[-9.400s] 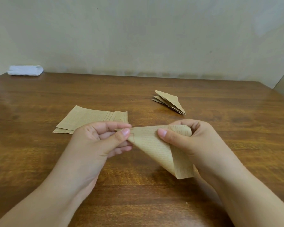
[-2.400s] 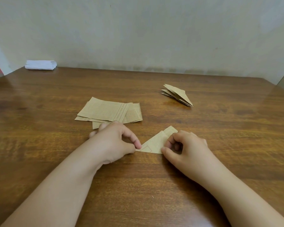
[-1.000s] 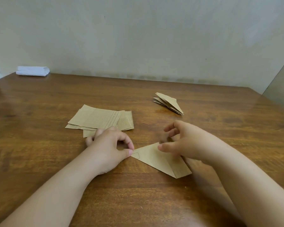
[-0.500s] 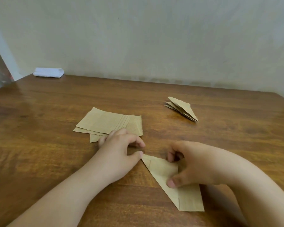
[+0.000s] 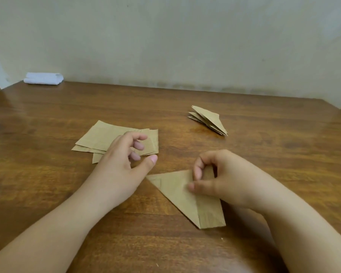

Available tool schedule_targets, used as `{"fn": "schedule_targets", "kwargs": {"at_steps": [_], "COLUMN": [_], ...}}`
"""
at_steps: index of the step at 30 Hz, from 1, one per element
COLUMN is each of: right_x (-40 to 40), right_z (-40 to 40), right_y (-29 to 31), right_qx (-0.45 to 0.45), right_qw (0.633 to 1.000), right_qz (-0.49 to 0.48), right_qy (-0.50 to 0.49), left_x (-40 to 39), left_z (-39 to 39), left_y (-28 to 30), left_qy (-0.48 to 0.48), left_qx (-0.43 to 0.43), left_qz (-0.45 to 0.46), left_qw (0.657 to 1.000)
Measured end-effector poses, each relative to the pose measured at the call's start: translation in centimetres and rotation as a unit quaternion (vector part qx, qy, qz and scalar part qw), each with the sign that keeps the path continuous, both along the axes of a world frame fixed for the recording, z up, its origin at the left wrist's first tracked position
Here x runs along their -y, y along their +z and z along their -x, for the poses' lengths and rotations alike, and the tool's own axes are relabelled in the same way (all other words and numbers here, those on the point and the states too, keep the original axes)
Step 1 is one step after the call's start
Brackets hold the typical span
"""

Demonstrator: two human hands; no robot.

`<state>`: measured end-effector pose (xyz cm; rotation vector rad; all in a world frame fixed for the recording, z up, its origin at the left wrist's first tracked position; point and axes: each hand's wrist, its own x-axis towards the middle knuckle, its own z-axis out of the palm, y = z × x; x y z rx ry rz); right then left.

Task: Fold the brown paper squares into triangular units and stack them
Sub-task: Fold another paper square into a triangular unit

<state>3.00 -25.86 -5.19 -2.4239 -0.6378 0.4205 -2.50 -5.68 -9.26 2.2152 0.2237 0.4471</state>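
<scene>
The right hand (image 5: 222, 178) pinches the folded brown paper triangle (image 5: 187, 198) lying flat on the wooden bench (image 5: 47, 119). The left hand (image 5: 124, 160), loosely released, hovers over the brown paper squares (image 5: 98, 136); stacked triangular units (image 5: 209, 120) lie beyond the right grip.

You have one view only, worn on the head, looking forward and down over the wooden table (image 5: 47, 119) from its near edge. It faces the pale wall (image 5: 165, 40) behind the far edge. Your forearms enter from the bottom corners, close to the lens; wide-angle distortion bends the table's edges.
</scene>
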Motion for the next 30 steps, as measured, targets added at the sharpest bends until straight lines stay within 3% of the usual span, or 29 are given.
{"fn": "schedule_targets", "kwargs": {"at_steps": [2, 5, 8, 11, 19, 24, 27, 30], "right_x": [-0.1, -0.6, -1.3, -1.7, -0.7, -0.3, -0.7, -0.9], "right_z": [-0.2, -0.2, 0.5, 1.1, 0.4, 0.7, 1.4, 1.3], "right_y": [0.0, -0.3, -0.4, -0.6, 0.2, 0.8, 0.7, 0.5], "right_qx": [-0.029, -0.087, -0.125, -0.129, -0.133, -0.085, -0.088, -0.050], "right_qw": [0.992, 0.930, 0.886, 0.877, 0.910, 0.926, 0.907, 0.896], "right_qz": [-0.110, -0.321, -0.408, -0.435, -0.389, -0.364, -0.410, -0.442], "right_qy": [-0.061, -0.157, -0.180, -0.155, -0.059, 0.056, 0.037, 0.005], "left_x": [0.1, 0.7, 1.9, 2.8, 1.6, 1.2, 1.0, 1.0], "left_z": [0.2, 0.8, 1.4, 1.6, 1.4, 1.8, 2.1, 2.2], "left_y": [0.2, 0.9, 1.7, 2.0, 2.4, 3.1, 3.5, 3.7], "left_qy": [0.008, -0.019, -0.109, -0.166, -0.081, -0.098, -0.134, -0.161], "left_qx": [0.011, 0.031, -0.008, -0.038, 0.006, -0.010, 0.002, 0.033], "left_qz": [0.064, 0.172, 0.271, 0.291, 0.309, 0.391, 0.416, 0.393], "left_qw": [0.998, 0.984, 0.957, 0.941, 0.948, 0.915, 0.899, 0.905]}}
